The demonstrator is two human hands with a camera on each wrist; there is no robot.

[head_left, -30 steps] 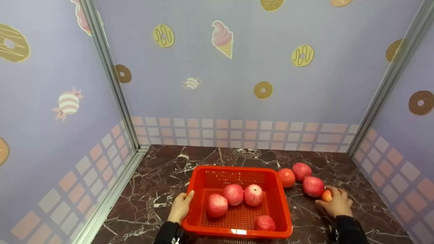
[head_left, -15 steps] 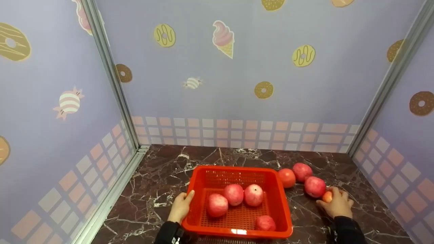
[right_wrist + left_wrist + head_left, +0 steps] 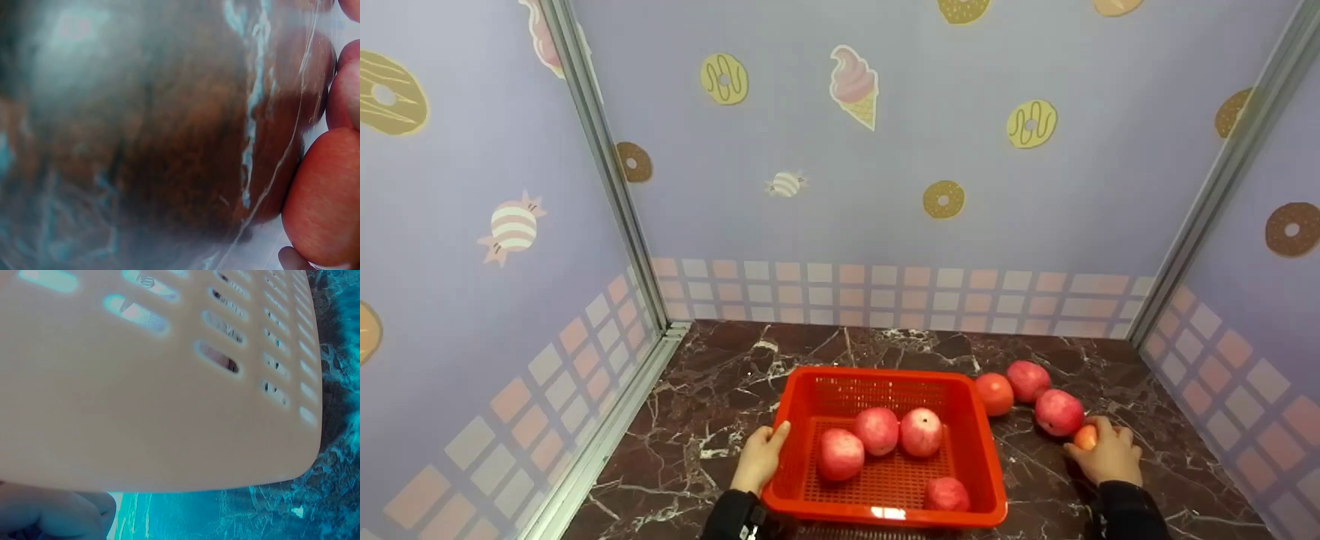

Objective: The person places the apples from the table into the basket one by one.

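My left hand grips the left rim of a red plastic basket, thumb over the edge. In the left wrist view the slotted basket wall fills most of the picture, with part of the hand at lower left. Several pinkish-red apples lie inside the basket. To the basket's right, my right hand holds a smaller orange-red apple low at the table. The right wrist view shows this apple at the right edge, a fingertip below it.
Close beside the held apple lies a red apple. Behind it are another red apple and a rounder orange-red fruit near the basket's right rim. Patterned walls enclose the dark marbled table at the back and both sides.
My right hand has shifted slightly right and toward me with the apple. The red apple beside it has rolled a little to the right. Left hand and basket stay put.
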